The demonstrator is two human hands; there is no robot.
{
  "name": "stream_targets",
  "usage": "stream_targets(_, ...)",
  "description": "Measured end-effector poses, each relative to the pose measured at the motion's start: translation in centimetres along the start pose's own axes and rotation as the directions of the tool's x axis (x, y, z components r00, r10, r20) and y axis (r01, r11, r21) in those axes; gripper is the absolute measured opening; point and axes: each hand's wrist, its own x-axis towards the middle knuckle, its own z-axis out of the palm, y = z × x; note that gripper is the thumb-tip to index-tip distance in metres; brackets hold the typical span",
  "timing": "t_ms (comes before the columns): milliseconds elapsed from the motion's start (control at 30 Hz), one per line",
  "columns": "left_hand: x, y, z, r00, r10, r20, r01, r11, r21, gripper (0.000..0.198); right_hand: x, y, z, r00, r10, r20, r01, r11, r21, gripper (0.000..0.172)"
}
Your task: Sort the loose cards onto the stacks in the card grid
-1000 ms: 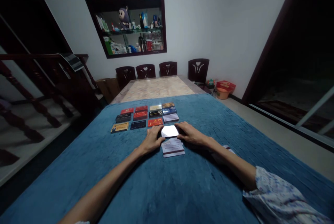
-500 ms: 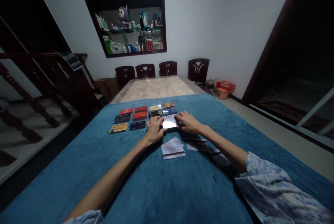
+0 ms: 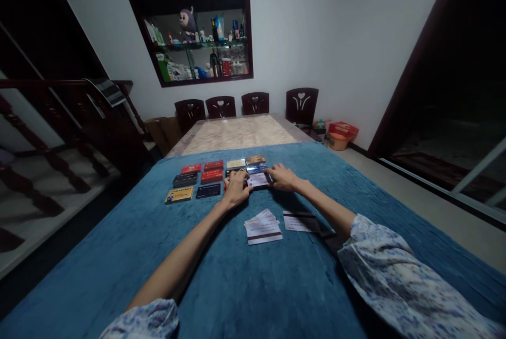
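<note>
A stack topped by a white card [image 3: 258, 180] lies at the front right of the rows of cards. My left hand [image 3: 237, 190] grips its left side, fingers bent and thumb at the near corner. From the right, my right hand [image 3: 282, 177] presses its curled fingertips against the other side. Under my left hand a red card is mostly hidden. A dark blue card [image 3: 208, 190] and a yellow card stack [image 3: 179, 194] lie to the left. Behind are a red card stack [image 3: 212, 175], a black card stack [image 3: 185, 178] and a blue card stack [image 3: 256, 168].
Nearer me, several white cards [image 3: 264, 229] lie fanned on the blue cloth [image 3: 221, 286]. Another white card [image 3: 300, 221] lies right of them, partly near my right forearm. Dark chairs [image 3: 302, 104] stand beyond the bare marble tabletop [image 3: 237, 133]; a wall shelf [image 3: 197, 44] is behind.
The white card stack has shifted slightly right and away from me between my hands, and its bright glare is gone. My forearms have drawn forward and inward a little.
</note>
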Motion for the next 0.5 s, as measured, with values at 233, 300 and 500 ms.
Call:
stream_targets(233, 0.61, 0.03, 0.24, 0.998, -0.041, 0.047, 0.04, 0.999, 0.024, 0.022, 0.98, 0.7, 0.75, 1.0, 0.015, -0.002, -0.015, 1.0, 0.016, 0.055)
stream_targets(300, 0.73, 0.07, 0.21, 0.997, -0.042, 0.059, 0.04, 0.999, 0.03, 0.022, 1.07, 0.78, 0.86, 1.0, 0.012, -0.005, -0.011, 1.0, 0.022, 0.053)
stream_targets(500, 0.95, 0.25, 0.22, 0.995, -0.047, 0.088, 0.044, 0.998, 0.037, 0.02, 0.85, 1.1, 0.98, 0.999, -0.027, -0.028, 0.028, 0.999, 0.04, 0.045)
